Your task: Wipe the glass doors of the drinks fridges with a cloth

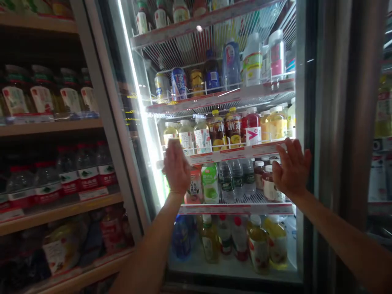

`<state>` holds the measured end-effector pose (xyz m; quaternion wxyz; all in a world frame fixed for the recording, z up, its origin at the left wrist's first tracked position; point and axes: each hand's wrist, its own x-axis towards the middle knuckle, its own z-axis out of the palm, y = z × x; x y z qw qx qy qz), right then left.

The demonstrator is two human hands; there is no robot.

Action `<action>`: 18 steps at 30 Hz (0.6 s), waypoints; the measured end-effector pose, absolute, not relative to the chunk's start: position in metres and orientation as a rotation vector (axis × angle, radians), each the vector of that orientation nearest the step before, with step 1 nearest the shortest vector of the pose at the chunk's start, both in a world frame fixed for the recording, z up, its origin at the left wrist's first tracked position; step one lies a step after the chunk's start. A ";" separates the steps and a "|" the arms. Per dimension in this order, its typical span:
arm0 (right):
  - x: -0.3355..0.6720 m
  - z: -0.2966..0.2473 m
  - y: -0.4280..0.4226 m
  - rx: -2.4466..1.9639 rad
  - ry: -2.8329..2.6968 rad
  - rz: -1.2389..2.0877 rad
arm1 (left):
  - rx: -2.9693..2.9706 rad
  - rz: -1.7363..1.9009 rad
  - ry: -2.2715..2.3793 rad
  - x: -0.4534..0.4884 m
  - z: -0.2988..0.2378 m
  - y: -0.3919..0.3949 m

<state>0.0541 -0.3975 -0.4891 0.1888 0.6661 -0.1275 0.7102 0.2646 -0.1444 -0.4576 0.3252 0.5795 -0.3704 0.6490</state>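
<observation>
Both my arms reach forward to a lit drinks fridge. My left hand [177, 169] is raised with its fingers stretched upward, a little blurred, in front of the left end of the middle shelves. Beside it are pale-labelled tea bottles [186, 134] and a green-labelled bottle [210, 183]. On the right, my right hand [292, 169] has its fingers spread before the price strip [235, 153], close to the fridge's right edge. Dark-capped jars [269, 183] stand just left of it. Neither hand shows anything held. Whether they touch a glass surface, I cannot tell.
Fridge shelves hold cans [179, 83], brown iced-tea bottles [218, 130], water bottles [226, 179] and, at the bottom, juice bottles [259, 245]. Left of the fridge frame [107, 94], wooden shelves [61, 210] carry red-capped water bottles [45, 181]. A metallic upright [339, 122] stands at right.
</observation>
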 end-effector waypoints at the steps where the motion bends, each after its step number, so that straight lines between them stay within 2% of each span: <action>1: 0.055 -0.489 -0.397 1.882 -0.363 1.998 | 1.488 1.681 -0.832 0.275 -0.455 -0.132; 4: 0.056 -0.488 -0.397 1.895 -0.376 2.003 | 1.425 1.702 -0.708 0.277 -0.454 -0.130; 10: 0.055 -0.490 -0.401 1.898 -0.375 1.992 | 1.549 1.818 -1.300 0.239 -0.456 -0.174; 12: 0.054 -0.490 -0.401 1.901 -0.381 1.988 | 1.582 1.752 -1.199 0.255 -0.451 -0.151; 15: 0.056 -0.490 -0.399 1.893 -0.375 1.998 | 1.537 1.657 -0.769 0.287 -0.441 -0.113; 18: 0.058 -0.490 -0.398 1.900 -0.368 2.019 | 1.493 1.692 -0.666 0.286 -0.437 -0.120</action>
